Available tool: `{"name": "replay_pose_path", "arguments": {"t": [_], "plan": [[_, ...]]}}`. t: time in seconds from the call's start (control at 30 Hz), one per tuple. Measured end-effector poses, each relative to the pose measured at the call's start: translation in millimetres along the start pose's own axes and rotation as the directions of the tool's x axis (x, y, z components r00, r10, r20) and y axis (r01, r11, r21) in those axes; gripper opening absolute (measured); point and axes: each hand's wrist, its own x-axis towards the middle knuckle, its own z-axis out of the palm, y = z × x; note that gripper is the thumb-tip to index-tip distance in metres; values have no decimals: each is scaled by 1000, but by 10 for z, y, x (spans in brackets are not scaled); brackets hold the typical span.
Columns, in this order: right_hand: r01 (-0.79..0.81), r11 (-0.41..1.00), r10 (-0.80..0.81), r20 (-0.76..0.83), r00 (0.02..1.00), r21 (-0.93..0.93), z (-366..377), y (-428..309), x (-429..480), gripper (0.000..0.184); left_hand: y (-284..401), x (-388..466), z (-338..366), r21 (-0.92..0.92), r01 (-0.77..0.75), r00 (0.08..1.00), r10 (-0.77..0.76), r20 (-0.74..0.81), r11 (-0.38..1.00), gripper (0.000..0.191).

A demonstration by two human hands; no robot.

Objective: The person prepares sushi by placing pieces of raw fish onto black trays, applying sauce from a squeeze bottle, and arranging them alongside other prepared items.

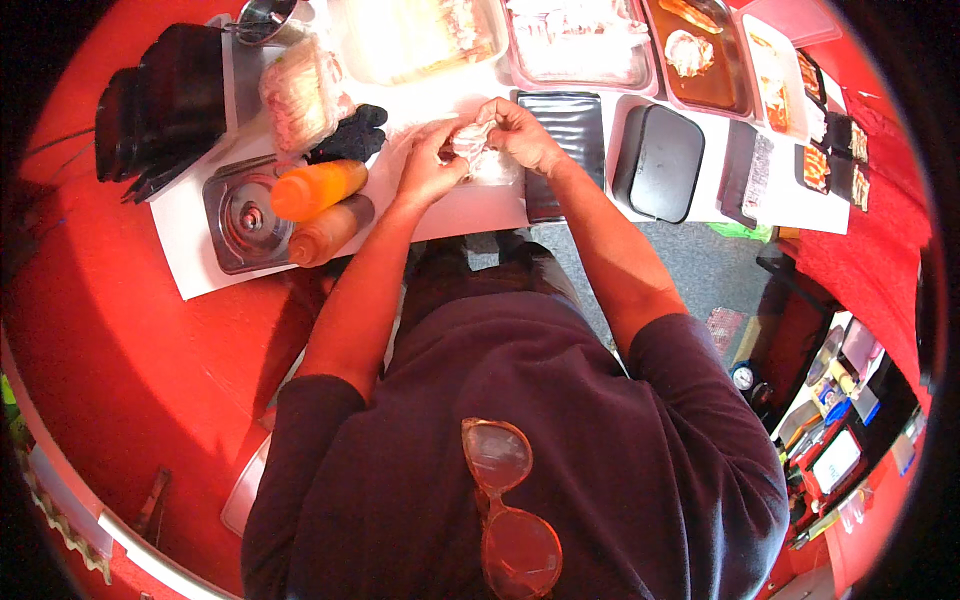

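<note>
My left hand [433,166] and my right hand [525,139] meet over the white table, both gripping a strip of pale, pink-streaked food [472,142], perhaps sliced meat. Clear plastic film [493,169] lies beneath them. Just right of the film is a black ribbed tray or board [564,142], partly under my right forearm. A black glove [358,135] rests left of my left hand, beside a clear-wrapped food package [296,97]. Two squeeze bottles, one orange [319,189] and one brownish [330,231], lie by my left forearm.
Clear tubs of food [517,71] line the table's far side, with one tub of brown sauce [701,94]. A black container [667,163] stands to the right, and small filled trays [816,169] are farther right. Stacked black trays [180,90] and a lidded metal pan [251,214] occupy the left.
</note>
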Motion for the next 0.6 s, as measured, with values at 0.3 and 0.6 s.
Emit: {"name": "replay_pose_path", "arguments": {"t": [0.3,0.6], "plan": [[-34,934,-23,-154,988,-356,96,34,-80,34,-113,29,98,-330,-36,998,14,-69,943,34],[142,835,-250,-136,959,-531,61,195,-121,30,-17,-89,192,259,-256,935,307,-180,931,20]]}}
